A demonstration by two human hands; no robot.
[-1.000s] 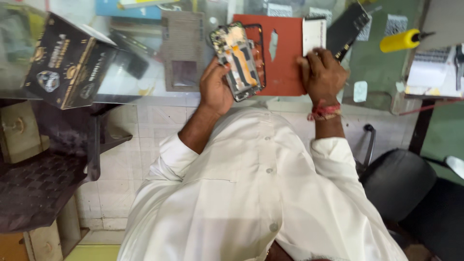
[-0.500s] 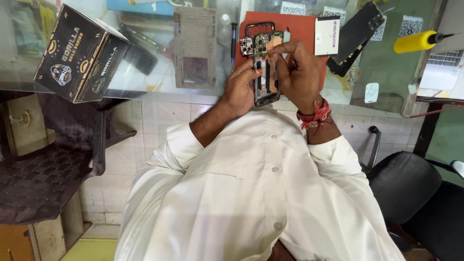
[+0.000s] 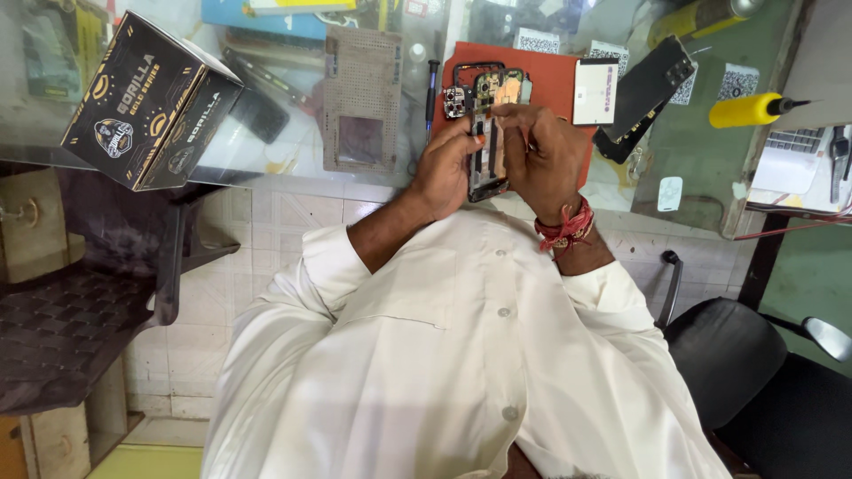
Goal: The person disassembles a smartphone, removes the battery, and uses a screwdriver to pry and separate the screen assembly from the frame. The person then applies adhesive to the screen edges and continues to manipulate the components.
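Observation:
My left hand [image 3: 451, 168] grips the left edge of an opened phone [image 3: 485, 142]. The phone's back is off, showing a circuit board and camera modules. My right hand [image 3: 543, 155], with a red thread band on the wrist, covers the phone's right side, its fingertips pinched on the upper middle of the board. Both hands hold the phone just above the front edge of a red work mat [image 3: 555, 78] on the glass table.
On the table lie a white flat part [image 3: 595, 91], a black phone back cover [image 3: 648, 84], a yellow-handled tool [image 3: 750, 109], a small screwdriver [image 3: 431, 93], a grey perforated pad [image 3: 361, 89] and a black carton [image 3: 146, 102]. A black chair [image 3: 745, 364] stands at the right.
My right hand left the red mat and came onto the phone. Both hands now hold the phone together, with the right fingers pinching at its board.

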